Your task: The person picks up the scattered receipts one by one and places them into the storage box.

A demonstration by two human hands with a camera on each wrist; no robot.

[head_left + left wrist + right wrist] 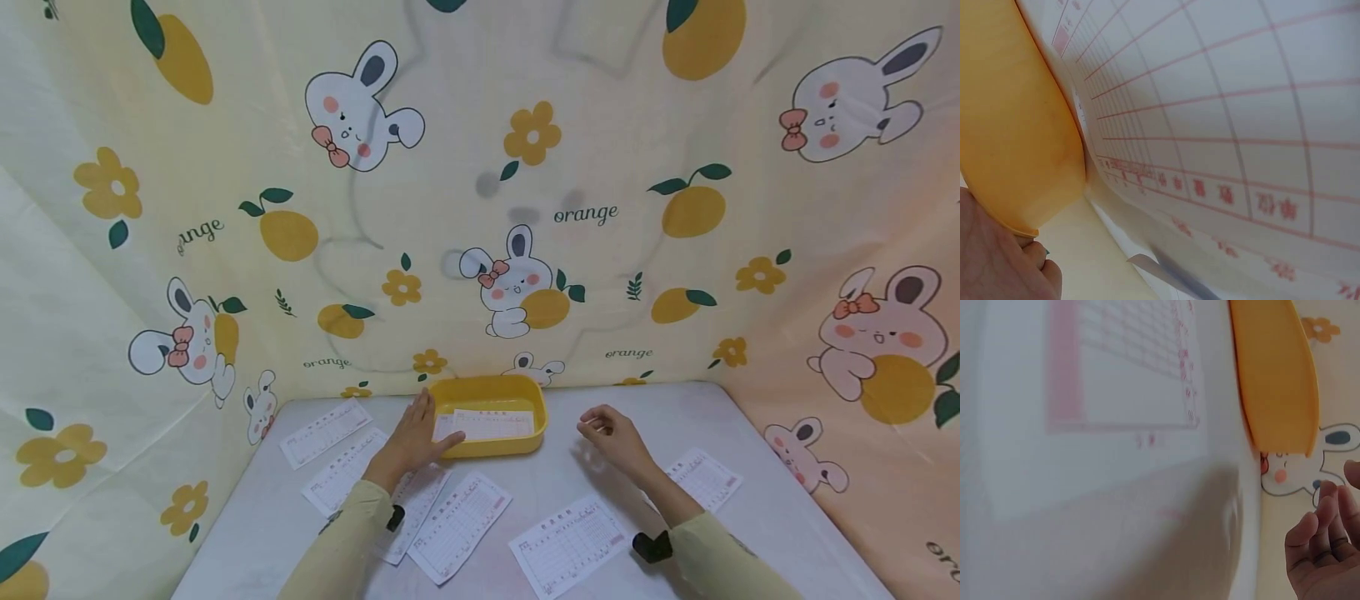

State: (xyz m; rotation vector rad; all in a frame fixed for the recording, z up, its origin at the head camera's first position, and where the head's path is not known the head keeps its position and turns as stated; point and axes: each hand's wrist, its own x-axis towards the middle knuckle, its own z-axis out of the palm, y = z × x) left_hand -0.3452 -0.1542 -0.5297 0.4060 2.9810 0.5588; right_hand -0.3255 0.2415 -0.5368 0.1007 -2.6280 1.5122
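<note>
My left hand (408, 442) holds the left end of a yellow plastic basket (487, 448), its thumb over the front rim and its fingers along the left side. In the left wrist view, finger ends (1050, 275) bend at the basket's rim. Printed paper forms (495, 425) lie inside the basket. To its right, my right hand (618, 442) hovers above the table with fingers loosely curled and nothing in them. The right wrist view shows those fingers (1325, 534) apart from the basket, with a form (1135, 394) below.
More forms lie on the white table (555, 475): a far left one (326, 433), others overlapping near the left forearm, a front one (570, 542) and another (701, 479) beside the right forearm. A patterned curtain (450, 167) encloses the back and sides.
</note>
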